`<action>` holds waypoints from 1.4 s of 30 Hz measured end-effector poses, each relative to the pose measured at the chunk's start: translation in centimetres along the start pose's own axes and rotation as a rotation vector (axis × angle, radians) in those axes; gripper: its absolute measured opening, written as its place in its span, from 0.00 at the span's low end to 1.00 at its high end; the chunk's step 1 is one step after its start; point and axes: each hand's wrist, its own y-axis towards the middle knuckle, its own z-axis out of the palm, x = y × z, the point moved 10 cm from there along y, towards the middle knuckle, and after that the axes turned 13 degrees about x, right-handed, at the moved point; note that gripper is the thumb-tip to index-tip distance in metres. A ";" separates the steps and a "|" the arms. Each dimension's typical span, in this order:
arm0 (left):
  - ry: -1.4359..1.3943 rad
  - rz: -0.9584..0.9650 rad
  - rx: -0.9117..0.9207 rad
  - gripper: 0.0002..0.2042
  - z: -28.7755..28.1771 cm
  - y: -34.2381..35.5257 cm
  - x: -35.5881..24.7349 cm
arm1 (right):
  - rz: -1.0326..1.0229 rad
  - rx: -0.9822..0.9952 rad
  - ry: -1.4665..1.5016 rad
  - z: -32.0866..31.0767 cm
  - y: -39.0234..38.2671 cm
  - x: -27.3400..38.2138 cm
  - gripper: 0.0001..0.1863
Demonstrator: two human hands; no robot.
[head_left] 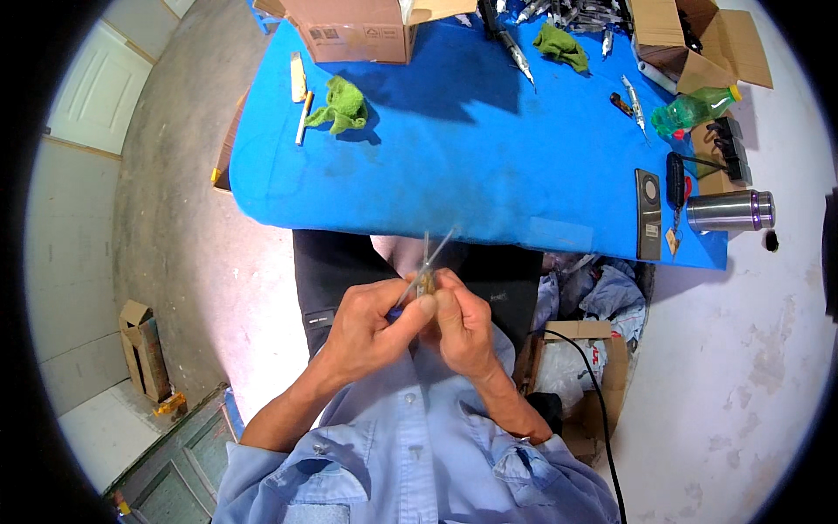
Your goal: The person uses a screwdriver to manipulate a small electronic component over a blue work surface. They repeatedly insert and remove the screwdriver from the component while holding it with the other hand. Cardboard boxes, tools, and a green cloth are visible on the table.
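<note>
Both hands meet just in front of the table's near edge, above my lap. My left hand is closed, its thumb and fingers pinching a thin metal rod whose blue end shows under the fingers. With thumb and fingertips pressed together, my right hand grips a small brass-coloured part. The two thumbs lie side by side against this part. A second slim grey rod stands up from it and crosses the first one. The lower end of the part is hidden by my fingers.
The blue table carries green cloths, a cardboard box, a white stick, slim metal tools, a green bottle, a black phone-like device and a steel flask. A black cable hangs at right.
</note>
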 end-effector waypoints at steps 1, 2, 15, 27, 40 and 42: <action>-0.077 -0.022 0.001 0.16 0.3 -0.1 0.8 | 0.042 -0.006 0.068 0.2 0.0 -0.4 0.19; -0.154 -0.044 0.003 0.15 0.7 -0.4 1.9 | 0.061 0.000 0.106 0.3 0.0 -0.4 0.19; -0.026 -0.149 -0.084 0.21 -2.3 -3.6 1.9 | 0.171 0.020 0.486 0.3 0.0 -0.8 0.22; -0.134 -0.187 0.024 0.32 -2.0 -6.7 0.4 | 0.140 0.130 0.458 -0.5 0.1 0.0 0.21; 0.068 -0.395 0.123 0.27 -0.5 -9.1 5.9 | 0.177 0.127 0.546 -0.8 -0.1 -0.6 0.24; 0.110 -0.370 0.092 0.27 -0.7 -9.1 4.9 | 0.153 0.162 0.502 -0.7 0.4 -0.2 0.24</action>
